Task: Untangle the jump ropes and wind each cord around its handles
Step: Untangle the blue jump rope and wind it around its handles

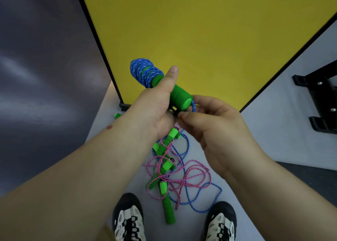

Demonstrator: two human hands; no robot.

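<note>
My left hand (pixel 156 102) grips a pair of green foam handles (pixel 179 96) held together, thumb extended along the top toward 12 o'clock, fingers curled round the underside. The handles point from the frame centre toward 11 o'clock. A blue cord (pixel 144 72) is wound in tight coils round their far portion; the near end caps are bare and face 4 o'clock.

My right hand (pixel 209 124) sits at 4 o'clock of the handles, just beside the left hand. Its thumb and forefinger are pressed together in a pinch at the black fitting under the near end caps, where a short loop of the blue cord emerges. Whether the pinch closes on the cord itself or on the fitting cannot be determined.

On the pale floor (pixel 273 131) at 6 o'clock, between my two shoes (pixel 129 220), lies the remaining tangle: a pink cord (pixel 193 175) and a second blue cord (pixel 215 195) looped across each other, with several green handles (pixel 166 199) lying among the loops. One more green piece (pixel 117 115) lies apart at 9 o'clock, near the foot of the yellow panel (pixel 200 31). A black frame (pixel 321 98) stands at 3 o'clock.
</note>
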